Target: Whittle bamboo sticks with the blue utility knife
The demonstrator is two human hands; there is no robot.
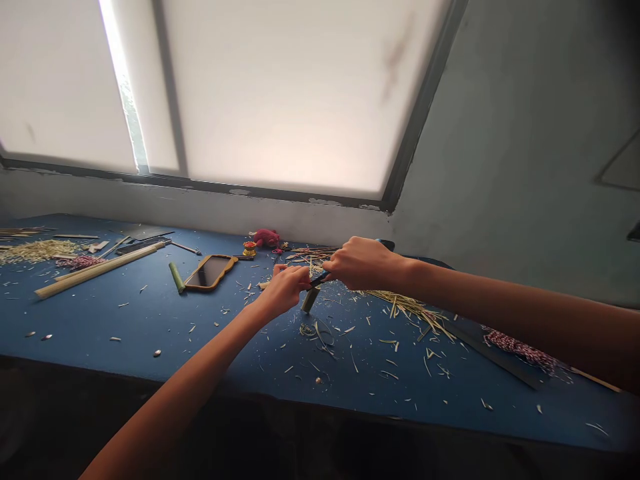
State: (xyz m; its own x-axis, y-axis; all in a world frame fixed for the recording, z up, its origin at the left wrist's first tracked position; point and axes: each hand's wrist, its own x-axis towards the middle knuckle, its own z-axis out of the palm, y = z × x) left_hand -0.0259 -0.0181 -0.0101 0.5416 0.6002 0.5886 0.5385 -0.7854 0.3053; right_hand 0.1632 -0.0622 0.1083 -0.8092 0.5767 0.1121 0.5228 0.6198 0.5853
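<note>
My right hand (367, 263) is closed around a knife with a dark handle end (385, 245). Its dark blade (319, 279) points left toward my other hand. My left hand (286, 291) is closed, fingertips pinched close to the blade's tip; what they grip is hidden. Just below the blade a short bamboo piece (310, 301) stands slightly tilted, its top partly covered by the blade and fingers. Thin curled shavings (325, 337) lie on the blue table (200, 353) beneath it.
Left lie a long bamboo stick (100, 270), a green bamboo piece (176, 277), a gold-framed mirror (210, 273) and a shavings pile (40, 251). Behind my hands sits a red figure (266, 238). Right are bamboo strips (410, 307), a long dark flat strip (495, 357) and red-white cord (520, 348).
</note>
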